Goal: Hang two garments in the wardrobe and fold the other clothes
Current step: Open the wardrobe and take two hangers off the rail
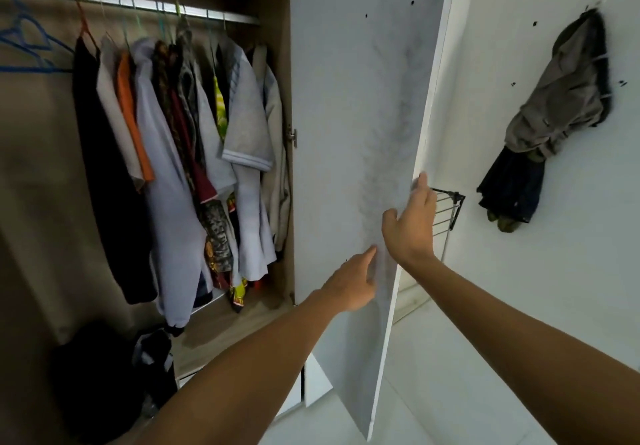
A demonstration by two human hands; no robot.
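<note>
The wardrobe stands open with its white door (360,81) swung out toward me. My right hand (412,223) lies flat against the door's outer edge, fingers wrapped around it. My left hand (353,282) presses on the door's inner face lower down, fingers apart, holding nothing. Inside, several garments (180,153) hang from the metal rail (145,3): black, orange, pale lilac, patterned and grey ones. Empty blue hangers (24,42) hang at the far left of the rail.
A dark heap of clothes (104,375) lies on the wardrobe's wooden floor. On the white wall to the right, a grey and dark bundle of garments (554,119) hangs from a hook. A wire rack (446,209) shows behind the door edge. White floor tiles lie below.
</note>
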